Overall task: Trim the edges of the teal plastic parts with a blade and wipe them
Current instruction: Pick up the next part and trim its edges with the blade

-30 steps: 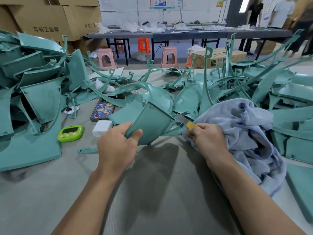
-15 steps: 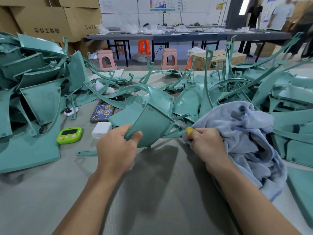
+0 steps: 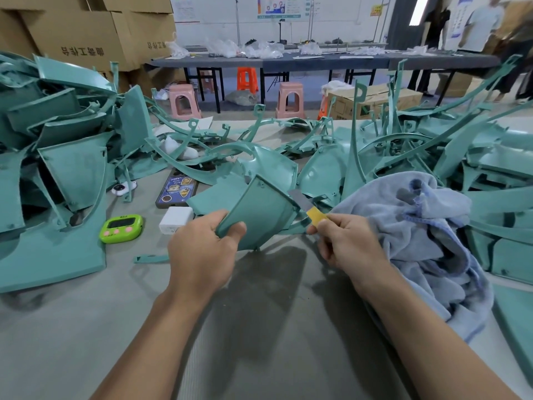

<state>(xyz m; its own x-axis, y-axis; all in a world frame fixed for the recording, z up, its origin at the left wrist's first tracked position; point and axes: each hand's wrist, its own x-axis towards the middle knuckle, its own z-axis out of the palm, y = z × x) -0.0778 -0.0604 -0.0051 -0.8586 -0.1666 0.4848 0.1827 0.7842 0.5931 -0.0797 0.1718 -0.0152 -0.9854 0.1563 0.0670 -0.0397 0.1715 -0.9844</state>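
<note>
My left hand (image 3: 206,252) grips the lower corner of a teal plastic panel (image 3: 262,210), holding it tilted above the grey table. My right hand (image 3: 343,241) pinches a thin blade (image 3: 304,202) with a yellow wrapped end, its metal tip lying along the panel's right edge. A blue-grey cloth (image 3: 427,243) is bunched just right of my right hand and partly drapes under that forearm.
Heaps of teal parts rise at the left (image 3: 66,157) and at the right (image 3: 484,168). A green timer (image 3: 121,228), a white charger (image 3: 176,219) and a phone (image 3: 176,192) lie left of the panel. Cardboard boxes, stools and people stand beyond the table.
The blade slid down toward my right hand along the panel's edge, then back up along it. My left hand kept the panel nearly still.
</note>
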